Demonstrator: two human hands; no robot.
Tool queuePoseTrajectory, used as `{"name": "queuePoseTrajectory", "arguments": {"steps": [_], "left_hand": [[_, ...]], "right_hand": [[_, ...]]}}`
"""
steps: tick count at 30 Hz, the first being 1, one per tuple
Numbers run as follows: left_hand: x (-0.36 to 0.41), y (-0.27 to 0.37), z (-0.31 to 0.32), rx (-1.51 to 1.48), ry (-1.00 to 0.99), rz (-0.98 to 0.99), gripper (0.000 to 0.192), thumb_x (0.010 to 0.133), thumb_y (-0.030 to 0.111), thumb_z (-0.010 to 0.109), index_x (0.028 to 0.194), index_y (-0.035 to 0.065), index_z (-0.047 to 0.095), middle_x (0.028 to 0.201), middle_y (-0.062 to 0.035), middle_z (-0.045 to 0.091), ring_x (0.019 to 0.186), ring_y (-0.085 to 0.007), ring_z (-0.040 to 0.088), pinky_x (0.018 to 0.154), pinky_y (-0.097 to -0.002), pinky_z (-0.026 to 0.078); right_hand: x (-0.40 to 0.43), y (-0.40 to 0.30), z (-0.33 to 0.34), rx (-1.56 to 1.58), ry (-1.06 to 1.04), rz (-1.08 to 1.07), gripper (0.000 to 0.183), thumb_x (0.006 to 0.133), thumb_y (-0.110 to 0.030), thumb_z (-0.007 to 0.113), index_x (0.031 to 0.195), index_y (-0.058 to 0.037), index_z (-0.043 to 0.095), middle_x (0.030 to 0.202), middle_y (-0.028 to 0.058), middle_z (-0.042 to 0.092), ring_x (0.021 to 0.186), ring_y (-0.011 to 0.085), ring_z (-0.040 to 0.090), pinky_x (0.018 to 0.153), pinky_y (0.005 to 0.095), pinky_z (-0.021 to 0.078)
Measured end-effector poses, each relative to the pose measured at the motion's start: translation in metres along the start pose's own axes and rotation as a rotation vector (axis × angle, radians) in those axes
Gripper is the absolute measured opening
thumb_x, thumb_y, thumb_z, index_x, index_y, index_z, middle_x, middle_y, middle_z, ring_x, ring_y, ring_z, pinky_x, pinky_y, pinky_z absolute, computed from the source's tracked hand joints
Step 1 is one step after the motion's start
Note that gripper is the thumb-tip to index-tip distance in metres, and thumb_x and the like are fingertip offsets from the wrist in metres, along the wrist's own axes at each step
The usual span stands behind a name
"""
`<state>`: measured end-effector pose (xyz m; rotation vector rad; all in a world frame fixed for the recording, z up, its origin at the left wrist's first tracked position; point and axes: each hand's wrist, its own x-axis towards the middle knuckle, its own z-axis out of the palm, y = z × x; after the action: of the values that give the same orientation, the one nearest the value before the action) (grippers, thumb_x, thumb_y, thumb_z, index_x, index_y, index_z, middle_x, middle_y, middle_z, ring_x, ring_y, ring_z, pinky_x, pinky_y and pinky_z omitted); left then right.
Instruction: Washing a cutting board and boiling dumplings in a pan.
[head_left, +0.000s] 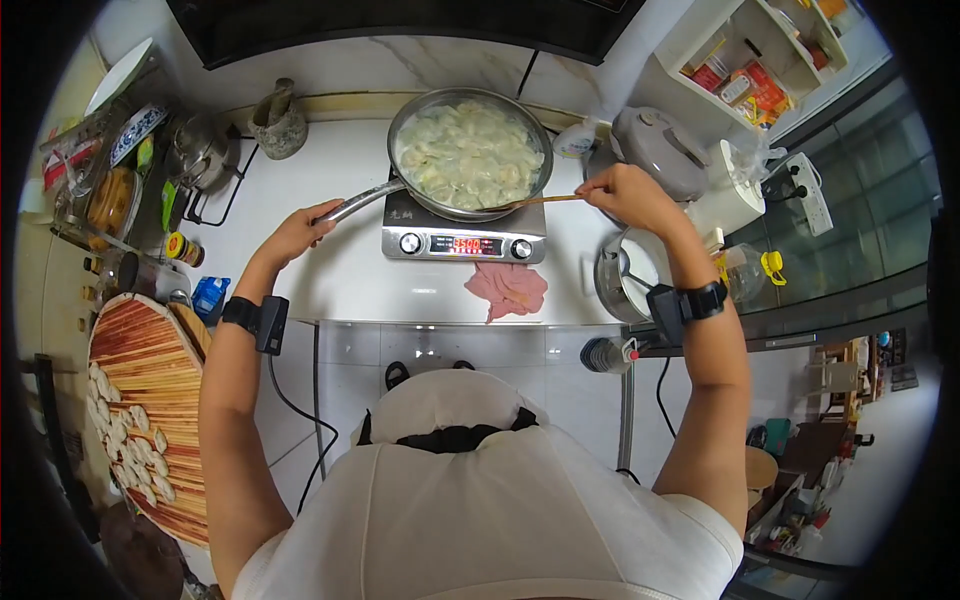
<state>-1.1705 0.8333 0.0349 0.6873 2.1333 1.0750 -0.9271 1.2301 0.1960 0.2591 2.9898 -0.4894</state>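
Note:
My left hand (297, 229) is closed around the metal handle (361, 201) of a wide pan (396, 154). The pan rests on a silver electric cooktop (463, 244) with a lit red display. Many dumplings (469, 154) fill it in cloudy liquid. At the pan's right, my right hand (621, 193) grips the end of a thin wooden utensil (551, 199), whose far end reaches over the near right rim into the liquid; its tip is hidden. Below the cooktop lies a crumpled pink cloth (508, 291).
A steel pot (609, 277) with a ladle in whitish contents stands under my right forearm, near a grey cooker (660, 150). Raw dumplings lie on a round slatted board (161, 352) at the left. A stone mortar (278, 131) with pestle stands behind my left hand.

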Motion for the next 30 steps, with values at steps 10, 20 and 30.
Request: {"name": "queuePoseTrajectory", "arguments": {"steps": [10,20,30], "left_hand": [[-0.004,0.004,0.0,-0.016,-0.008,-0.004,0.043,0.087,0.018,0.056,0.129,0.0121,0.049,0.078,0.0029,0.051,0.065,-0.0076,0.043,0.061,-0.0212,0.04],[-0.001,0.004,0.001,0.005,-0.018,-0.015,0.043,0.088,0.02,0.056,0.129,0.0108,0.049,0.079,0.0026,0.051,0.067,-0.0083,0.042,0.062,-0.022,0.041],[-0.002,0.002,0.0,0.015,-0.025,0.014,0.044,0.088,0.02,0.056,0.13,0.0105,0.047,0.082,0.0024,0.052,0.068,-0.0084,0.043,0.063,-0.0221,0.041]], "right_hand": [[0.069,-0.007,0.085,0.208,0.086,-0.145,0.026,0.078,-0.026,0.056,0.087,-0.0053,0.069,0.08,0.0172,0.065,0.074,0.0324,0.062,0.071,0.0378,0.0483],[0.133,-0.03,0.146,0.492,0.336,0.195,0.028,0.082,-0.025,0.051,0.09,-0.0038,0.067,0.078,0.0193,0.065,0.07,0.033,0.062,0.067,0.0388,0.0484],[0.048,0.009,0.042,0.416,0.296,0.21,0.029,0.083,-0.027,0.055,0.097,-0.004,0.066,0.069,0.011,0.062,0.06,0.0198,0.057,0.059,0.0318,0.0442]]}}
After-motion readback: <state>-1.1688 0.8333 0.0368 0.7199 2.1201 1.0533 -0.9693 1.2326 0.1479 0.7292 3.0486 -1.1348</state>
